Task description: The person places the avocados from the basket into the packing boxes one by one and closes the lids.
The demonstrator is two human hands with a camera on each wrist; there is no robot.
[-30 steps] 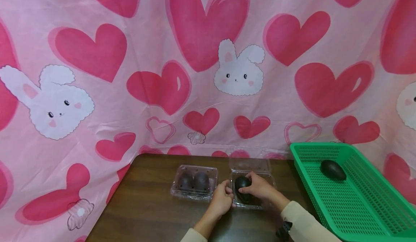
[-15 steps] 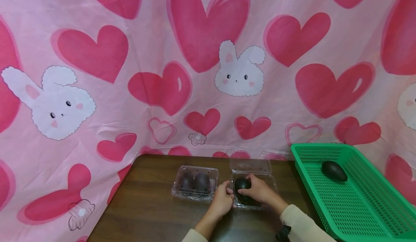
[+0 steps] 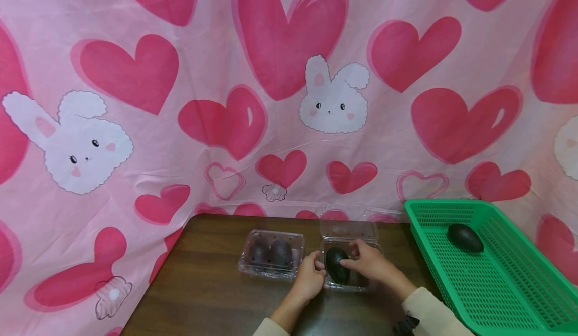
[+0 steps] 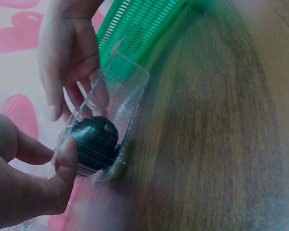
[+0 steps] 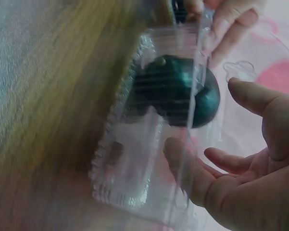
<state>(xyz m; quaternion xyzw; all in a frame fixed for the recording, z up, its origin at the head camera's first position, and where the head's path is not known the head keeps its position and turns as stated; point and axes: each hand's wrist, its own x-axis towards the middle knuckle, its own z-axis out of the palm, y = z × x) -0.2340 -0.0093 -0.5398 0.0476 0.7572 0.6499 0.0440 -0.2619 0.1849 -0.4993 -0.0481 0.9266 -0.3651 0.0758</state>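
Note:
A dark avocado (image 3: 336, 266) lies in the left half of a clear plastic clamshell box (image 3: 347, 230), whose lid stands raised at the back. My left hand (image 3: 309, 277) pinches the box's left rim between thumb and fingers, as the left wrist view shows. Over the box's right half is my right hand (image 3: 369, 262), thumb and fingers spread beside the avocado. In the right wrist view a gap shows between the right hand (image 5: 259, 163) and the avocado (image 5: 175, 91). The box's right half holds no fruit.
To the left, a closed clamshell box (image 3: 271, 271) with two dark avocados sits on the brown wooden table (image 3: 203, 286). A green plastic basket (image 3: 429, 261) at the right holds one avocado (image 3: 465, 237). Behind the table hangs a pink heart-patterned cloth (image 3: 280, 125).
My right hand has let go of the avocado and shifted right, its fingers spreading. The avocado now lies in the box's left half. My left hand stays at the rim.

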